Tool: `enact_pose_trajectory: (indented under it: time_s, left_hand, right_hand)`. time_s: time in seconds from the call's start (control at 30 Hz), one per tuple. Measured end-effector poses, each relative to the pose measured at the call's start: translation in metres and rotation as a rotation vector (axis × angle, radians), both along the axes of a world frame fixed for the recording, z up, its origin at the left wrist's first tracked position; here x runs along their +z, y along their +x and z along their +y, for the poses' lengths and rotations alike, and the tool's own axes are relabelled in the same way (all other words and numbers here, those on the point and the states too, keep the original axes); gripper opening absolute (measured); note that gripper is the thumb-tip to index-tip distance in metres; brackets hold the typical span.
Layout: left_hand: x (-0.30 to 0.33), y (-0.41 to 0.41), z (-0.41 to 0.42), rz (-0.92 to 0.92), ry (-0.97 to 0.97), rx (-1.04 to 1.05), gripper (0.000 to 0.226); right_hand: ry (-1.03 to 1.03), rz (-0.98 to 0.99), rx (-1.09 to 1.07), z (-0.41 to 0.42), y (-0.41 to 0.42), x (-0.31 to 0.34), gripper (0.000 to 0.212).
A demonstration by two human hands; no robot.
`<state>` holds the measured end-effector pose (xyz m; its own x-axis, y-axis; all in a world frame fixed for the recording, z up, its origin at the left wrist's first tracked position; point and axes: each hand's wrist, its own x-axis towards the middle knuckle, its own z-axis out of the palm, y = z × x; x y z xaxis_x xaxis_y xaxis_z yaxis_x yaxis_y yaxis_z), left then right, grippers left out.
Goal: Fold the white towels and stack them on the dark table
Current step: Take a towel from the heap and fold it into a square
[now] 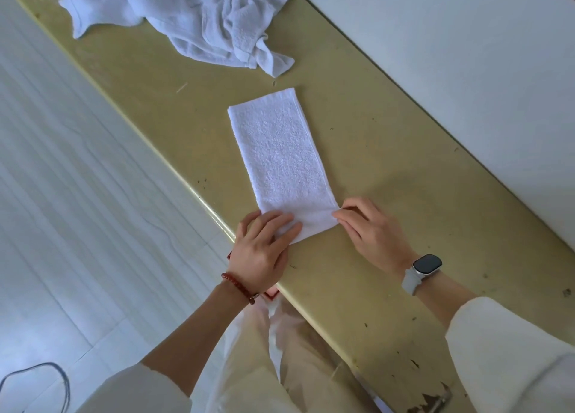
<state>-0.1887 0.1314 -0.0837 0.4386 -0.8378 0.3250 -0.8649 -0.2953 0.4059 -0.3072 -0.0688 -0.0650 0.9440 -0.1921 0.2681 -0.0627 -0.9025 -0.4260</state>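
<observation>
Yellowish scuffed table (389,169) – folded white towel (280,160) lying flat, crumpled towel heap (186,17) at far end

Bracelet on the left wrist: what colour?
Dark red beads on the bracelet, in the head view.

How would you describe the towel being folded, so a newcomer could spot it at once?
On the yellowish table, near its front edge, lies the folded towel, a flat white strip. Both hands touch its near end. Unlike the crumpled pile farther back, it is smooth and rectangular.
</observation>
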Motion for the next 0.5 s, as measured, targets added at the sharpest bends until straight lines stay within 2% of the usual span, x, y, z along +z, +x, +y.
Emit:
enact_pose_trajectory:
  time_s: [0.17,0.27,0.43,0.5]
  left_hand:
    - [0.003,-0.002,0.006,0.008,0.039,0.001,0.041]
    - [0.003,-0.004,0.010,-0.016,0.062,-0.012,0.040]
    - [0.001,-0.006,0.013,-0.043,0.095,0.010,0.036]
    - [-0.001,-0.009,0.009,-0.054,0.104,0.066,0.042]
  right_hand:
    - [-0.045,0.057,0.097,0.000,-0.010,-0.008,0.023]
    - [-0.063,0.035,0.103,-0.002,-0.007,-0.009,0.017]
    - [-0.268,-0.027,0.119,-0.001,0.006,-0.006,0.011]
    - [-0.253,-0.054,0.097,0.000,0.008,-0.003,0.010]
